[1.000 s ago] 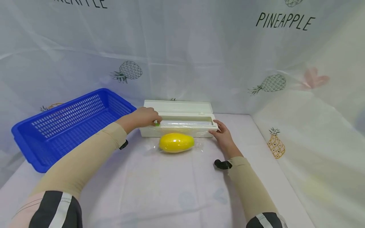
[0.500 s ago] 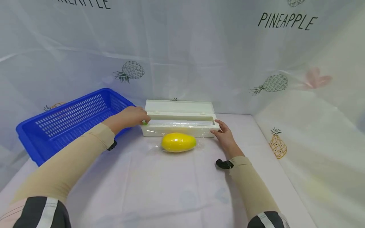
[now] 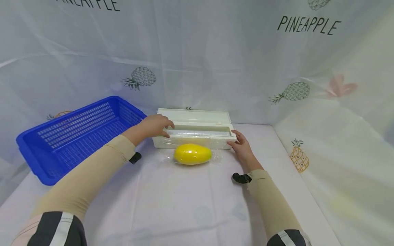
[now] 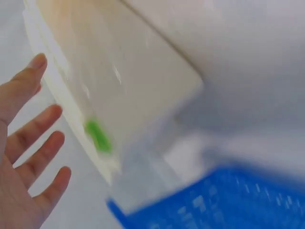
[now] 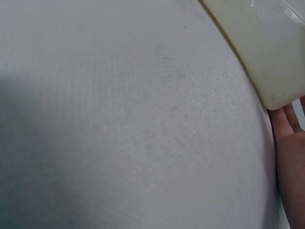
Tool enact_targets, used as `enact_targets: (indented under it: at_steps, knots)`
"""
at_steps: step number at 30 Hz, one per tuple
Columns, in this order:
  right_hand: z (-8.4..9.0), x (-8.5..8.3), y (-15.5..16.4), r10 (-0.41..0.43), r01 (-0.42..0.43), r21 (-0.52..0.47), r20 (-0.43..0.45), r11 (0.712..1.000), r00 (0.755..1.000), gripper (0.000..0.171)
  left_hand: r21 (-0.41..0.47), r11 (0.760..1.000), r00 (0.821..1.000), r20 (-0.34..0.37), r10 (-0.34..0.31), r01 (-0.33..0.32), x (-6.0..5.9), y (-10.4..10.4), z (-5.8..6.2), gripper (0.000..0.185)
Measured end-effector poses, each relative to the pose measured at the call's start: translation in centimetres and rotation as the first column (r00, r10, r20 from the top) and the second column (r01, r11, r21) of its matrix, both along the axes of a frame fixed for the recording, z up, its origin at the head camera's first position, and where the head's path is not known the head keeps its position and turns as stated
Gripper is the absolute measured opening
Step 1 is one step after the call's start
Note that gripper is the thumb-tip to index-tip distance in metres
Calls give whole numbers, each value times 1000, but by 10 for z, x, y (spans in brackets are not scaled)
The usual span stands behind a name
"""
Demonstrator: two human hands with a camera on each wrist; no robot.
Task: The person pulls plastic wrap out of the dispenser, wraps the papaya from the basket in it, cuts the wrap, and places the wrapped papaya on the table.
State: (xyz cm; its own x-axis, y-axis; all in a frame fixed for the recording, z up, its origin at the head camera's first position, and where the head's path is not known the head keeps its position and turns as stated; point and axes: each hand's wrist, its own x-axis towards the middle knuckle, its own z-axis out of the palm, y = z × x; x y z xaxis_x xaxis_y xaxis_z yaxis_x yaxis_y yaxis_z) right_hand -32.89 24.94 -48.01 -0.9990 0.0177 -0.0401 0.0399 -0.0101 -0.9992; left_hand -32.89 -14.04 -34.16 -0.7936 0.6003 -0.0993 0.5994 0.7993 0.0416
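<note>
A white cling film dispenser [image 3: 197, 131] stands with its lid raised and a roll lying inside. Clear film hangs over its front toward a shiny yellow oval fruit, papaya-like [image 3: 192, 154], which has clear film around it. My left hand [image 3: 153, 128] is over the dispenser's left part, thumb and fingers parted, holding nothing. The left wrist view shows a green slider [image 4: 97, 136] on the dispenser's edge near its end, apart from the spread fingers. With thumb at the front and fingers around the end, my right hand [image 3: 243, 148] grips the dispenser's right end.
A blue plastic basket [image 3: 40, 136] stands left of the dispenser, partly behind my left forearm. White cloth covers the table [image 3: 172, 205], and a pineapple-print curtain [image 3: 209, 61] hangs right behind the dispenser.
My left hand slid the green slider leftward to the dispenser's end, then let go of it and moved back right with its fingers apart. My right hand stayed at the right end.
</note>
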Motion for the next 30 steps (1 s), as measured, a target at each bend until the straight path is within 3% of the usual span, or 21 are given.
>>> enact_targets:
  at_steps: [7,13,18,22,26,30]
  knots:
    - [2,2,-4,7,-7,-15,-4,1000,1000,60,58,997,998,24,54,-55,-1,36,-9,42]
    - [5,1,-6,13,-12,-45,6,999,1000,61,89,992,995,50,88,-92,-6,45,-13,36]
    - [14,3,0,63,-65,30,35,997,997,61,132,982,986,117,116,-132,-9,47,-17,24]
    - [28,9,7,120,-119,124,-2,985,993,60,148,977,980,148,133,-155,-9,49,-19,16]
    - [48,14,4,103,-72,288,-93,955,990,60,165,971,978,145,149,-172,-7,49,-18,14]
    - [68,14,-10,152,-49,488,-175,872,973,59,185,964,973,160,164,-193,-5,50,-17,10]
